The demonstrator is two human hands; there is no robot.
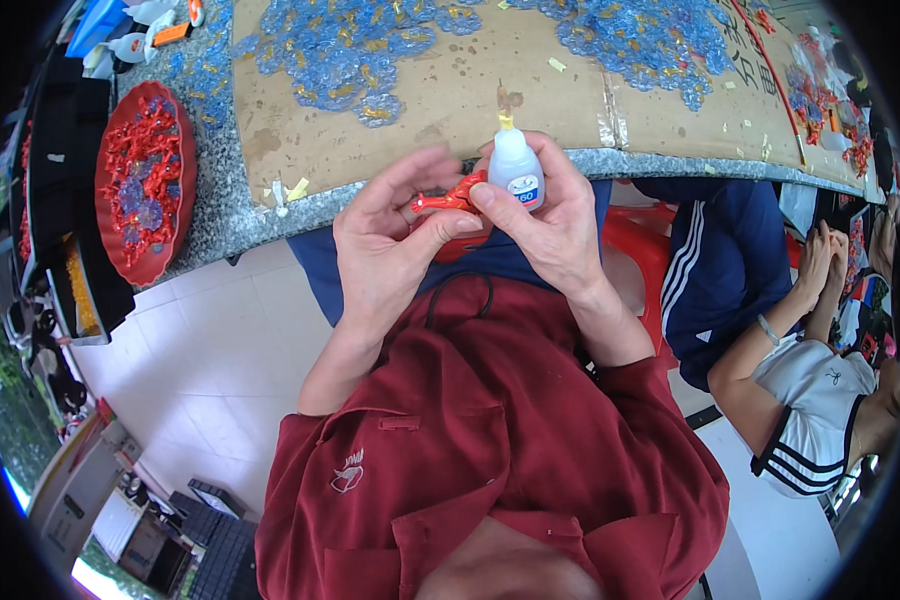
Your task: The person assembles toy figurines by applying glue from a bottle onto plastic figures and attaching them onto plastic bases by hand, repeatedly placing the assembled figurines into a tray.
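A small white squeeze bottle (pixel 513 160) with a blue-and-white label and a yellow tip stands nearly upright in my right hand (pixel 562 225), whose fingers wrap round it. My left hand (pixel 380 235) has its thumb against a small glossy red plastic piece (pixel 448 197), just left of the bottle. That piece also meets my right thumb; its exact shape is partly covered. The left fingers are curved and slightly blurred. Both hands are over the table's near edge, in front of my red shirt.
Brown cardboard (pixel 450 90) covers the speckled table (pixel 220 225), bearing piles of clear blue plastic pieces (pixel 340 50). At left, a red dish (pixel 180 240) contains red and bluish pieces. Black bins (pixel 60 150) flank it. A person (pixel 815 370) in a white shirt sits at the right.
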